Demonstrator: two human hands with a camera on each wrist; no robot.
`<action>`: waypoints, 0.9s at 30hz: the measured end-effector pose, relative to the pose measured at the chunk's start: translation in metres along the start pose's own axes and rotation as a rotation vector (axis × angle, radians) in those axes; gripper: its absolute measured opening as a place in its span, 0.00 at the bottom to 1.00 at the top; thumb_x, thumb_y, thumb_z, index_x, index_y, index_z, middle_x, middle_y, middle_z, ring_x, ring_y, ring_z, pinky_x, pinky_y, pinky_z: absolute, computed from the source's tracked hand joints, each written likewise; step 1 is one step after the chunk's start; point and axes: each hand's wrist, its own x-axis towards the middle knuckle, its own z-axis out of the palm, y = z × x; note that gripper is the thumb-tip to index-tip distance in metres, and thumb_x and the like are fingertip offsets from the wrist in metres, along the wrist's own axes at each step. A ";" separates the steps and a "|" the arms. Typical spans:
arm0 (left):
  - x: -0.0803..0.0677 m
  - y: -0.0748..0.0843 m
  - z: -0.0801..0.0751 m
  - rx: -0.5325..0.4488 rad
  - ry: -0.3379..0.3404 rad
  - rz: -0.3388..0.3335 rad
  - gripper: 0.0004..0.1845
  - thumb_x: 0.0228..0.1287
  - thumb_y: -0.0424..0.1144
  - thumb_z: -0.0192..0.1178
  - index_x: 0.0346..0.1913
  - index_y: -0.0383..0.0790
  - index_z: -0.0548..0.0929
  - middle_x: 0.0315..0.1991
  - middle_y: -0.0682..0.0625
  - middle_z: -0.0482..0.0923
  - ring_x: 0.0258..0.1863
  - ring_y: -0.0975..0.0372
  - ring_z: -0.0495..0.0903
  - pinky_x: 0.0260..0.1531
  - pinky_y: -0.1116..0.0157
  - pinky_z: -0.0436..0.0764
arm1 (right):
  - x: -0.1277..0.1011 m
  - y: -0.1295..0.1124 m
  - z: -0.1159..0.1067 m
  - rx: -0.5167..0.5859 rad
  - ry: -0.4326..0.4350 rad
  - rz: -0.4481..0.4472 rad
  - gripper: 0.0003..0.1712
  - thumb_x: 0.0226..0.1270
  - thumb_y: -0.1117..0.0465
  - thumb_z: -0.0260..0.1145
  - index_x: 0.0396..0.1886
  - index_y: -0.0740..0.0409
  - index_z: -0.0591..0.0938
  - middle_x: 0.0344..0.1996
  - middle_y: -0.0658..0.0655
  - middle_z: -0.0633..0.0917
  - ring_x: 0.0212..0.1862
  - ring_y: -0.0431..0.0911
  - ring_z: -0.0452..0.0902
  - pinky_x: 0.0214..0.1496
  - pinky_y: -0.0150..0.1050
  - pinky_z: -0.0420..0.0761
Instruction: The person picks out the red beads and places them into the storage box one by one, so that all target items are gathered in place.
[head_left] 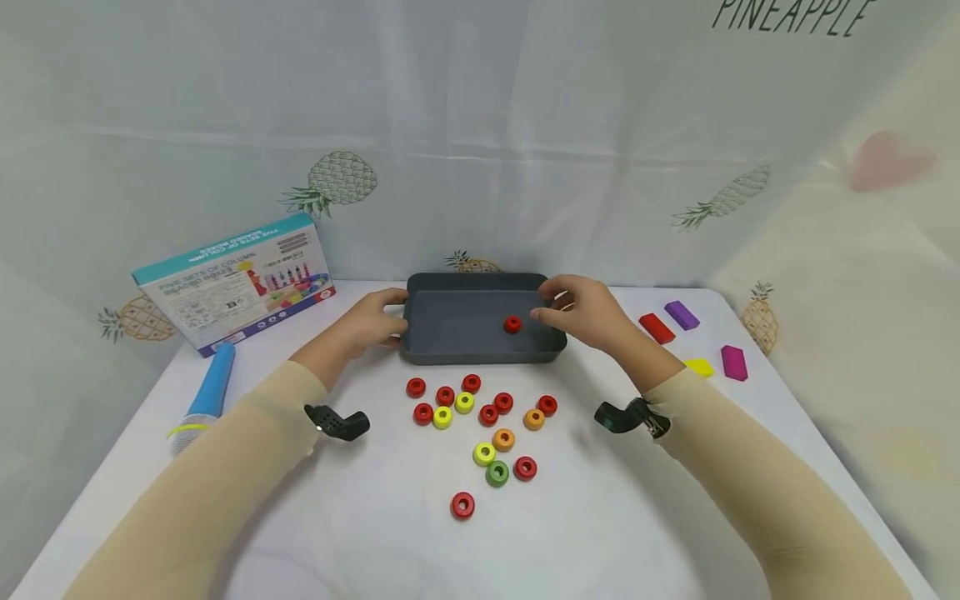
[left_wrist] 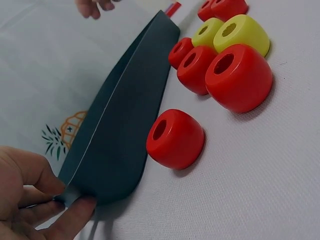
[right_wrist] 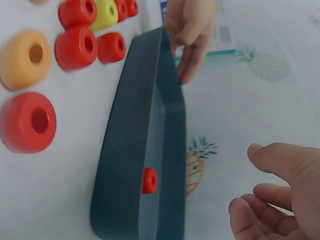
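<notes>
Red beads [head_left: 488,414] scattered before a grey tray [head_left: 450,321]

Nearest on the white table [head_left: 360,542], one of the red ones sits alone. Just beyond it, a green bead [head_left: 497,475] lies beside one of three yellow beads [head_left: 484,455], with two orange beads [head_left: 503,440] farther back among the other reds. Left of this spread lies a blue microphone [head_left: 213,385]. Four coloured blocks [head_left: 734,363] are at the right.

Past the beads stands the tray, a single red bead [head_left: 512,325] inside, toward its right end. The left hand [head_left: 367,321] pinches the tray's left end between thumb and fingers. At the right end, the right hand [head_left: 588,312] is off the tray, thumb and fingers apart, holding nothing. Far left, a printed box [head_left: 240,287] leans near a pineapple-patterned backdrop [head_left: 480,100].
</notes>
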 end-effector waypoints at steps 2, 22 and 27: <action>0.001 -0.002 -0.001 0.001 -0.007 -0.002 0.39 0.66 0.29 0.56 0.79 0.41 0.58 0.79 0.42 0.55 0.68 0.46 0.71 0.54 0.51 0.84 | -0.010 -0.001 -0.004 0.011 0.001 0.003 0.27 0.63 0.47 0.73 0.59 0.52 0.82 0.54 0.53 0.83 0.54 0.49 0.81 0.51 0.48 0.86; 0.001 -0.003 -0.003 -0.014 -0.005 -0.004 0.39 0.68 0.29 0.56 0.80 0.42 0.55 0.80 0.43 0.54 0.72 0.45 0.66 0.57 0.50 0.82 | -0.082 0.034 0.038 0.161 -0.162 0.013 0.23 0.63 0.58 0.74 0.57 0.57 0.83 0.52 0.57 0.85 0.46 0.46 0.82 0.48 0.37 0.86; 0.001 0.000 0.000 -0.017 -0.010 -0.009 0.40 0.67 0.29 0.56 0.81 0.42 0.55 0.80 0.43 0.53 0.72 0.44 0.66 0.56 0.50 0.82 | -0.088 0.047 0.048 0.193 -0.208 0.048 0.23 0.61 0.60 0.74 0.57 0.53 0.83 0.51 0.52 0.85 0.44 0.47 0.80 0.46 0.36 0.86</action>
